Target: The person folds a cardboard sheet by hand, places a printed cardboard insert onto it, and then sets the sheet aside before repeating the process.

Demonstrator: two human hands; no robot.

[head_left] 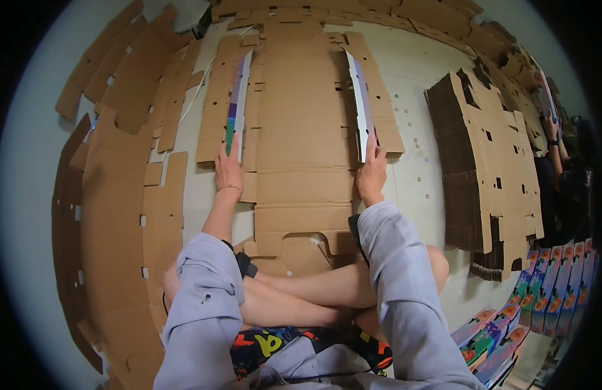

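Note:
A flat die-cut cardboard box blank [304, 130] lies on the floor in front of my crossed legs. Its two long side flaps are folded upright, showing printed coloured faces: the left flap [237, 104] and the right flap [361, 104]. My left hand [229, 170] grips the near end of the left flap. My right hand [372, 174] grips the near end of the right flap. Both hands rest on the blank, fingers pointing away from me.
Loose cardboard blanks [119, 214] cover the floor at left and along the far edge. A tall stack of blanks [489, 169] sits at right. Printed folded boxes [548, 279] stand in a row at lower right. Another person [561, 175] sits at the far right.

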